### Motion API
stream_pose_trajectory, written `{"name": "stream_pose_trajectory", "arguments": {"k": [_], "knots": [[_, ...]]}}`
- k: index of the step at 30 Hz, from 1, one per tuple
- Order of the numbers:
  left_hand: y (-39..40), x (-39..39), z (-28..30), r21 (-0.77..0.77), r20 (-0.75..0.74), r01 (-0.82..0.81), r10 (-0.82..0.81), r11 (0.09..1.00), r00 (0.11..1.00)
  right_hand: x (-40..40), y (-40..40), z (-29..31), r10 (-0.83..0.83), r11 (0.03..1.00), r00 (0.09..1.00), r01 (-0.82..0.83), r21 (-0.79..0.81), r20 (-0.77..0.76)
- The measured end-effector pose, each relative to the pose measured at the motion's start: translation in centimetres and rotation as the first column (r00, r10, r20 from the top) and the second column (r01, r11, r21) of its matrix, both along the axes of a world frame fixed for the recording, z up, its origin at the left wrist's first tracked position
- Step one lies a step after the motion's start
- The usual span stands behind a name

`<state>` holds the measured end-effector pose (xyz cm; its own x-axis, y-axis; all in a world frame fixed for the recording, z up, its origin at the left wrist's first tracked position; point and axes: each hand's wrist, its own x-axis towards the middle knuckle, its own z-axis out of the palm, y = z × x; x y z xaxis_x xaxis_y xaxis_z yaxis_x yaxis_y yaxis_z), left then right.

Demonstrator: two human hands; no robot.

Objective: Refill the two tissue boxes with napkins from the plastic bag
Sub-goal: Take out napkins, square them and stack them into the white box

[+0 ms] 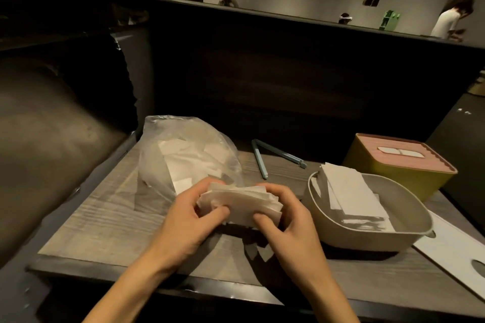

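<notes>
fingers: I see both hands curled round one napkin stack [240,203], thumbs on the near face, the other fingers wrapped behind the ends.
left hand [190,216]: grips the stack's 9 o'clock end; thumb pressed on the front sheet.
right hand [284,217]: grips the 3 o'clock end; thumb tip on the lower edge of the front sheet.
napkin stack: white folded sheets, bowed, edges fanned at the right end; held above the table [105,217]. I can't tell if its underside touches the wood.
plastic bag [183,155]: clear, crumpled, at 11 o'clock of the hands, just behind the left fingers; loose white napkins inside.
open box [367,233]: beige, lid off, at 3 o'clock of the hands, just beside the right one; a tilted pile of napkins inside, leaning on the far-left wall.
white lid [451,252]: flat on the table at 4 o'clock, against the open box, oval slot showing near the frame edge.
closed box [399,168]: yellow body, pink ribbed lid with slot, at 2 o'clock, behind the open box.
clips [273,157]: two thin blue sticks at 12–1 o'clock, between bag and boxes, far ends meeting.
background: dark booth wall; people beyond, blurred.
</notes>
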<state>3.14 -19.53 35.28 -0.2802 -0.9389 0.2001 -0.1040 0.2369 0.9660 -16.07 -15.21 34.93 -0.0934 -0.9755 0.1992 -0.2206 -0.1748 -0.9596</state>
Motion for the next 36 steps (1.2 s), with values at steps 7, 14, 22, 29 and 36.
{"name": "stream_pose_trajectory", "arguments": {"k": [7, 14, 22, 29, 36], "knots": [[-0.1, -0.2, -1.0, -0.039, 0.141, 0.077, -0.070, 0.996, 0.987, 0.4, -0.5, -0.3, 0.066, 0.997, 0.982, -0.060, 0.041, -0.175], [-0.8, -0.1, -1.9, 0.011, -0.022, -0.039, 0.039, 0.999, 0.999, 0.5, -0.8, -0.2, -0.082, 0.996, 0.994, 0.080, -0.034, -0.070], [-0.4, -0.6, -1.6, 0.000, 0.157, 0.035, -0.035, 0.999, 0.987, 0.7, -0.7, -0.2, 0.025, 0.998, 0.985, -0.015, 0.059, -0.169], [-0.3, -0.2, -1.7, -0.077, 0.090, 0.087, -0.080, 0.993, 0.993, 0.6, 0.1, 0.5, 0.066, 0.998, 0.986, -0.067, -0.001, -0.153], [0.1, -0.3, -1.1, -0.228, 0.135, -0.095, 0.128, 0.969, 0.983, 0.5, -0.4, -0.5, 0.011, 1.000, 0.984, -0.010, 0.012, -0.180]]}}
